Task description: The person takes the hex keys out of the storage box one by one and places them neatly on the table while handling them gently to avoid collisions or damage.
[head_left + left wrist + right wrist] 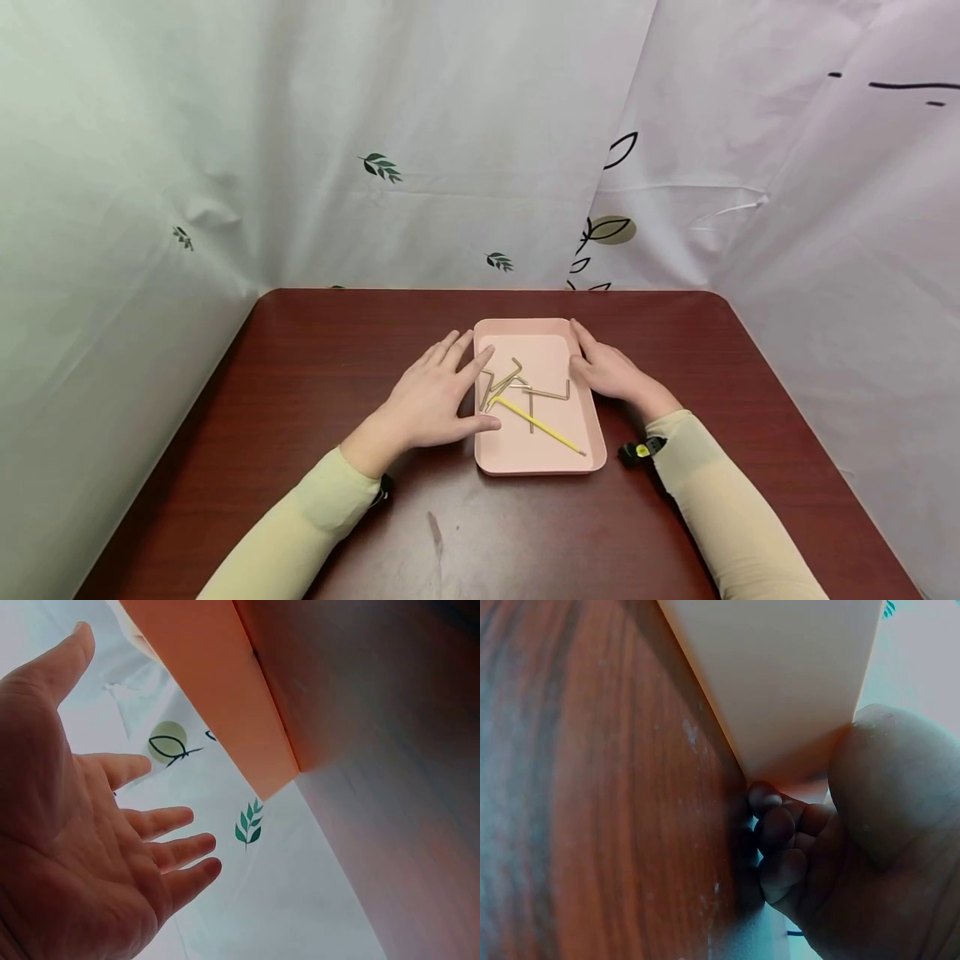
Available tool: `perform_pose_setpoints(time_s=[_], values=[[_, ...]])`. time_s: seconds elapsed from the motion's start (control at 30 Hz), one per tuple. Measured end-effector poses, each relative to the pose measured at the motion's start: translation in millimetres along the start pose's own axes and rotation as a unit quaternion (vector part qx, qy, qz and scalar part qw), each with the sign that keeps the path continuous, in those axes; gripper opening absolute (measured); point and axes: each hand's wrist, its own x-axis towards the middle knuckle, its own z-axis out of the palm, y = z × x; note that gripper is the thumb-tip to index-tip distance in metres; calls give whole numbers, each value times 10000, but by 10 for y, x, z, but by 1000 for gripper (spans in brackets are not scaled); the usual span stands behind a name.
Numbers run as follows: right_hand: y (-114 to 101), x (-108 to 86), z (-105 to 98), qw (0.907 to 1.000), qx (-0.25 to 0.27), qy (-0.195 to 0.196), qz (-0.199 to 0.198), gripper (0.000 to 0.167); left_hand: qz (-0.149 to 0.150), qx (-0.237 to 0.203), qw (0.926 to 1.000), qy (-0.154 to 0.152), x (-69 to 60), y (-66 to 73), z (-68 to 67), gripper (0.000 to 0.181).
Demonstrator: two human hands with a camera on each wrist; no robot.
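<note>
A pink rectangular tray (pixel 525 462) stands on the table. Inside lie several brass-coloured L-shaped rods (pixel 551 394) that look like hex keys, partly crossing each other. A longer yellow rod (pixel 540 426), with a metal-coloured tip, slants across the tray's lower half. My left hand (pixel 431 400) is spread at the tray's left side, thumb and index finger reaching over the rim. In the left wrist view, the left palm faces the tray wall (pixel 217 697) with space between. My right hand (pixel 611 371) grips the tray's right side, thumb at the rim and fingers against the outer wall.
The dark red-brown wooden table (pixel 360 333) extends around the tray. White curtains (pixel 450 125) with leaf prints hang behind it and along both sides. A dark smear (pixel 435 529) marks the tabletop near the front.
</note>
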Motion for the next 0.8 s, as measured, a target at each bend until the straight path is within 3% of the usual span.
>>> perform_pose_setpoints(time_s=[0.27, 0.8], values=[[-12, 1, -7, 10000, 37, 0, -14, 76, 197, 45, 9997, 121, 78, 44, 34, 105], [20, 12, 5, 10000, 35, -27, 0, 76, 415, -48, 9991, -57, 178, 197, 79, 100]])
